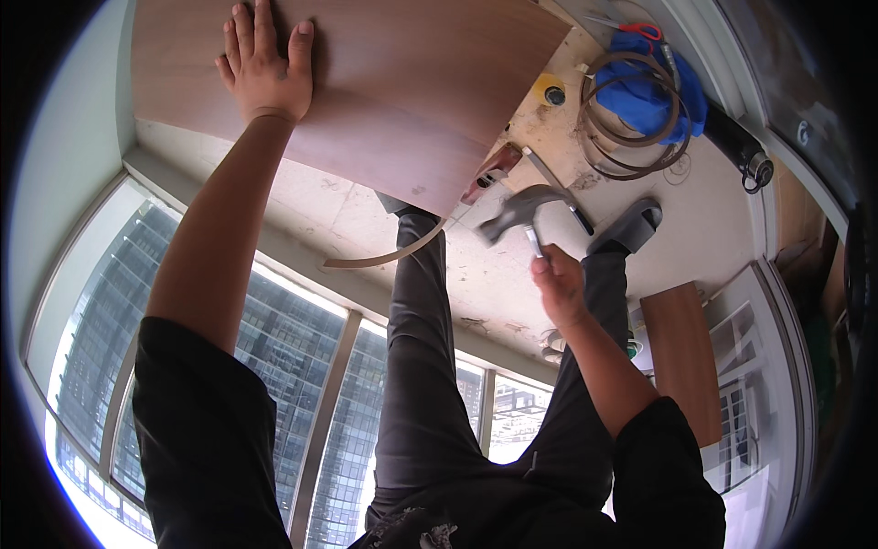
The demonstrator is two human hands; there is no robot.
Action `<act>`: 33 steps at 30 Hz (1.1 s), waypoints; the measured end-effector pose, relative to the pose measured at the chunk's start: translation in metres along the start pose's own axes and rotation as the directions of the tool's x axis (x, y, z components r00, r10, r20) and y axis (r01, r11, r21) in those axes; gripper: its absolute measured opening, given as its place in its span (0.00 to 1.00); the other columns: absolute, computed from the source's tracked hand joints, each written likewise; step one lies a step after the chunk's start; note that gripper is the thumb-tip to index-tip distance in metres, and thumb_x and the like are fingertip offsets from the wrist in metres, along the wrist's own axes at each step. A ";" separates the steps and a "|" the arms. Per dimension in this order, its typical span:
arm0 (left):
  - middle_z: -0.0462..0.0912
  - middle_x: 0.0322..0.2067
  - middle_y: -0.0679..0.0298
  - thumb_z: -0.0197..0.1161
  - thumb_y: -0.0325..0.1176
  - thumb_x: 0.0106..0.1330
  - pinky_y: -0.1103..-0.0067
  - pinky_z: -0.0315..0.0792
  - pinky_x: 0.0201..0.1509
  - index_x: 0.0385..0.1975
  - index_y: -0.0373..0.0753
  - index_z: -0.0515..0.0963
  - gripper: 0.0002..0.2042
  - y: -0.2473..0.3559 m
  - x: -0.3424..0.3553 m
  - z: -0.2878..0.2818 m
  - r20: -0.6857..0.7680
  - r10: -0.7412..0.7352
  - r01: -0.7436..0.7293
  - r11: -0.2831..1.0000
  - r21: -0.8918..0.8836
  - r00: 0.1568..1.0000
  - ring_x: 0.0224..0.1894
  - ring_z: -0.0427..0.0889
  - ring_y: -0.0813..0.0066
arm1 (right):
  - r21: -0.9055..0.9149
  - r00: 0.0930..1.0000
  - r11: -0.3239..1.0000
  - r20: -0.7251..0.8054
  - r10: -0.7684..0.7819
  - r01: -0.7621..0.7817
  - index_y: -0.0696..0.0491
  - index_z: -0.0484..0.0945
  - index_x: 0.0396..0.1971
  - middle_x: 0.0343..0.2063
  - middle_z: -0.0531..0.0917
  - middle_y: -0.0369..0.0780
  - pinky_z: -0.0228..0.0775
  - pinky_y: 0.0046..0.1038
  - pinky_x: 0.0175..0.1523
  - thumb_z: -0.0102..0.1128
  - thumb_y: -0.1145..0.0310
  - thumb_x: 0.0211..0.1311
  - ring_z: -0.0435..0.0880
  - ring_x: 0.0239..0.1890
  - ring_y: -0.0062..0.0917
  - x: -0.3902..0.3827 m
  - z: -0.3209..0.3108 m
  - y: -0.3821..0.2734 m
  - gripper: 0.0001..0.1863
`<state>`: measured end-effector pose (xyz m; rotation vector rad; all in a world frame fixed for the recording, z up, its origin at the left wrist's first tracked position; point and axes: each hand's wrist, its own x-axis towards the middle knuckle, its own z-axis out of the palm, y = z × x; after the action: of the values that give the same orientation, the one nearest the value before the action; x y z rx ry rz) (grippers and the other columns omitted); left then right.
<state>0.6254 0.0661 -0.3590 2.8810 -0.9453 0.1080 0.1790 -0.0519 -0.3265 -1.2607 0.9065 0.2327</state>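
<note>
My left hand (pixel 268 78) lies flat with its fingers spread on a large brown wood-grain board (pixel 393 91). A narrow strip of brown edge banding (pixel 389 258) hangs curved from the board's near corner. My right hand (pixel 558 285) grips the handle of a claw hammer (pixel 523 212), lifted over the floor just right of that corner. The hammer head is slightly blurred. Under and beside it lie a reddish-brown tool (pixel 492 172), partly hidden by the board, and a long thin tool (pixel 560 190) with a silver and a black part.
At the far right, a coil of brown edge banding (pixel 590 119) rests by a blue bag (pixel 640 101) and red-handled scissors (pixel 642 31). A yellow-and-black round item (pixel 551 91) and a black cylinder (pixel 739 151) are nearby. A smaller brown board (pixel 684 361) leans at right. Windows line the left.
</note>
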 end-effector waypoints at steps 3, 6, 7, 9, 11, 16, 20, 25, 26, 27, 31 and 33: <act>0.50 0.74 0.61 0.42 0.63 0.68 0.55 0.36 0.75 0.73 0.55 0.53 0.35 -0.002 0.001 -0.001 -0.003 0.002 -0.002 1.000 0.001 1.000 0.76 0.45 0.59 | -0.288 0.968 0.934 -0.197 0.156 -0.209 0.57 0.74 0.27 0.17 0.74 0.38 0.65 0.27 0.27 0.63 0.57 0.64 0.71 0.20 0.20 -0.007 -0.032 0.021 0.18; 0.50 0.74 0.62 0.42 0.63 0.68 0.55 0.36 0.75 0.73 0.56 0.53 0.35 -0.003 0.000 0.001 -0.005 -0.005 0.005 1.000 0.007 1.000 0.76 0.44 0.60 | -0.535 0.947 0.797 -0.290 0.138 -0.280 0.58 0.73 0.31 0.22 0.80 0.48 0.72 0.40 0.34 0.64 0.65 0.59 0.81 0.27 0.48 0.013 -0.065 0.063 0.12; 0.50 0.74 0.62 0.42 0.64 0.68 0.55 0.36 0.75 0.73 0.56 0.53 0.35 -0.003 0.000 0.002 -0.004 -0.007 0.007 1.000 0.010 1.000 0.76 0.45 0.60 | -0.608 0.954 0.749 -0.282 0.104 -0.261 0.58 0.74 0.32 0.23 0.80 0.49 0.73 0.42 0.37 0.63 0.66 0.59 0.81 0.30 0.50 0.024 -0.079 0.080 0.11; 0.50 0.74 0.62 0.42 0.63 0.69 0.55 0.36 0.75 0.73 0.56 0.53 0.35 -0.006 0.001 0.003 -0.011 -0.001 0.001 1.000 0.026 1.000 0.76 0.45 0.61 | -0.714 0.972 0.670 -0.229 0.051 -0.204 0.58 0.74 0.33 0.26 0.81 0.50 0.73 0.45 0.41 0.61 0.67 0.58 0.81 0.34 0.51 0.048 -0.098 0.109 0.10; 0.50 0.74 0.62 0.41 0.63 0.69 0.56 0.36 0.75 0.73 0.56 0.53 0.34 -0.004 0.001 0.004 -0.008 0.001 -0.001 1.000 0.023 1.000 0.76 0.44 0.61 | -0.781 0.988 0.610 -0.150 0.021 -0.132 0.57 0.75 0.35 0.29 0.80 0.51 0.74 0.45 0.43 0.61 0.67 0.58 0.81 0.36 0.49 0.069 -0.112 0.123 0.10; 0.49 0.74 0.62 0.41 0.65 0.68 0.56 0.36 0.76 0.73 0.56 0.52 0.36 -0.005 0.001 0.002 0.010 -0.009 0.009 1.000 0.025 1.000 0.76 0.44 0.61 | -0.813 0.990 0.574 -0.142 -0.023 -0.104 0.55 0.75 0.37 0.37 0.80 0.49 0.74 0.42 0.47 0.60 0.68 0.57 0.80 0.43 0.47 0.108 -0.110 0.118 0.10; 0.49 0.74 0.62 0.42 0.63 0.69 0.56 0.36 0.76 0.73 0.56 0.52 0.35 -0.002 0.001 0.002 0.013 -0.006 0.005 0.999 0.033 1.000 0.76 0.44 0.61 | -0.800 0.981 0.578 -0.194 0.003 -0.160 0.54 0.75 0.39 0.39 0.80 0.49 0.73 0.42 0.50 0.58 0.68 0.58 0.80 0.44 0.46 0.120 -0.117 0.122 0.10; 0.49 0.74 0.63 0.43 0.62 0.69 0.55 0.37 0.75 0.73 0.56 0.52 0.34 -0.004 0.000 0.000 0.008 -0.010 0.009 0.998 0.055 1.000 0.76 0.45 0.61 | -0.833 0.979 0.516 -0.191 0.070 -0.199 0.54 0.75 0.42 0.43 0.79 0.50 0.73 0.42 0.52 0.57 0.68 0.59 0.80 0.46 0.46 0.134 -0.108 0.122 0.12; 0.49 0.74 0.63 0.43 0.62 0.69 0.55 0.38 0.75 0.73 0.56 0.52 0.34 -0.002 0.000 0.002 0.004 -0.009 0.008 0.999 0.051 1.000 0.76 0.45 0.61 | -0.842 0.978 0.498 -0.188 0.095 -0.210 0.54 0.75 0.43 0.44 0.78 0.50 0.73 0.42 0.53 0.56 0.68 0.59 0.80 0.46 0.46 0.137 -0.109 0.127 0.13; 0.49 0.74 0.63 0.43 0.62 0.69 0.55 0.38 0.75 0.73 0.56 0.52 0.34 -0.004 0.000 0.001 0.001 -0.007 0.007 0.998 0.057 1.000 0.76 0.45 0.60 | -0.833 0.979 0.515 -0.172 0.106 -0.202 0.54 0.75 0.44 0.44 0.79 0.50 0.73 0.42 0.53 0.56 0.68 0.59 0.80 0.47 0.46 0.142 -0.106 0.132 0.14; 0.49 0.74 0.62 0.44 0.61 0.69 0.55 0.39 0.75 0.73 0.55 0.53 0.34 -0.001 0.000 0.001 -0.001 0.004 -0.004 0.999 0.048 1.000 0.76 0.46 0.60 | -0.763 0.968 0.603 -0.120 0.222 -0.233 0.55 0.75 0.48 0.44 0.81 0.51 0.73 0.41 0.54 0.57 0.67 0.59 0.80 0.49 0.45 0.143 -0.097 0.144 0.17; 0.49 0.74 0.62 0.44 0.60 0.70 0.55 0.39 0.75 0.73 0.54 0.53 0.34 -0.001 -0.001 -0.001 -0.004 0.008 -0.008 0.998 0.057 1.000 0.76 0.46 0.60 | -0.685 0.935 0.651 -0.140 0.325 -0.329 0.55 0.75 0.51 0.45 0.82 0.52 0.72 0.40 0.55 0.59 0.66 0.58 0.79 0.51 0.45 0.138 -0.091 0.149 0.21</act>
<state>0.6255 0.0676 -0.3583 2.9271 -0.9686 0.1441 0.1349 -0.1261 -0.5316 -1.7873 1.0964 0.9446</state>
